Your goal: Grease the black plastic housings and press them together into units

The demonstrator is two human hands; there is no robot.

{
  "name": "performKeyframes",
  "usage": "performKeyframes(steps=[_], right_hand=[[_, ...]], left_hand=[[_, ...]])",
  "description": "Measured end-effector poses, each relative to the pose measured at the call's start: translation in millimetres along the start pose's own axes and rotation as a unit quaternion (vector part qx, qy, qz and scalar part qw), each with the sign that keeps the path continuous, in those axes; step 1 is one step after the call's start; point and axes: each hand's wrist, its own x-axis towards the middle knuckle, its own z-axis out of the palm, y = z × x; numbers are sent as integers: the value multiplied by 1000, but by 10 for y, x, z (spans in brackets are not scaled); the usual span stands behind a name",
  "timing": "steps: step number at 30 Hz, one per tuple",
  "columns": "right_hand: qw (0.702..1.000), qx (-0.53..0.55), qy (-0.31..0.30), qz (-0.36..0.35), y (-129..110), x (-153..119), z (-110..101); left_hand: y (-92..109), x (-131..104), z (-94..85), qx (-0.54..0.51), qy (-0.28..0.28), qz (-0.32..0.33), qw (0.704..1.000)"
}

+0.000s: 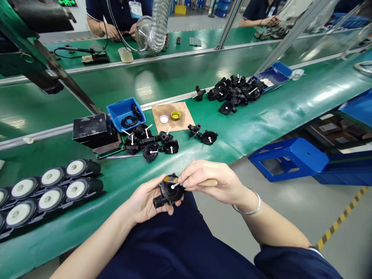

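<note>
My left hand is closed around a round black plastic pump housing with a side spout and a white pin in its middle. Between the fingers of my right hand is a small brush with a wooden handle. Its head lies against the upper rim of the housing; how firmly it touches I cannot tell. Beyond my hands, a cardboard sheet bears an open yellow jar and a white lid. Several similar housings lie left of it, another housing to the right.
A blue bin with black rings stands beside a black press block. Motor bodies with white discs line the left. A pile of housings and a blue tray are farther right. Co-workers' hands show across the bench.
</note>
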Motion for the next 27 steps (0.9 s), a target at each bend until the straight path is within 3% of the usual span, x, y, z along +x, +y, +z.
performKeyframes(steps=[5, 8, 10, 12, 14, 17, 20, 24, 27], right_hand=[[983, 135, -108, 58, -14, 185, -99], [968, 178, -171, 54, -18, 234, -174], [975, 190, -113, 35, 23, 190, -250], [982, 183, 43, 34, 104, 89, -349], [965, 149, 207, 65, 221, -40, -454], [922, 86, 363, 101, 438, -208, -573], [887, 44, 444, 119, 667, -296, -615], [866, 1, 476, 151, 913, -308, -591], [881, -3, 440, 174, 1028, -262, -529]], left_hand=[[-18, 15, -11, 6, -36, -69, 997], [-19, 9, 32, 22, -40, -76, 996], [-9, -13, 52, 46, -10, -41, 998], [6, -41, 39, 94, 55, 36, 993], [22, -53, -11, 175, 134, 143, 965], [39, 5, -119, 340, 219, 273, 873], [60, 156, -195, 538, 234, 348, 731], [125, 376, -262, 732, 201, 406, 510], [185, 484, -332, 774, 236, 436, 393]])
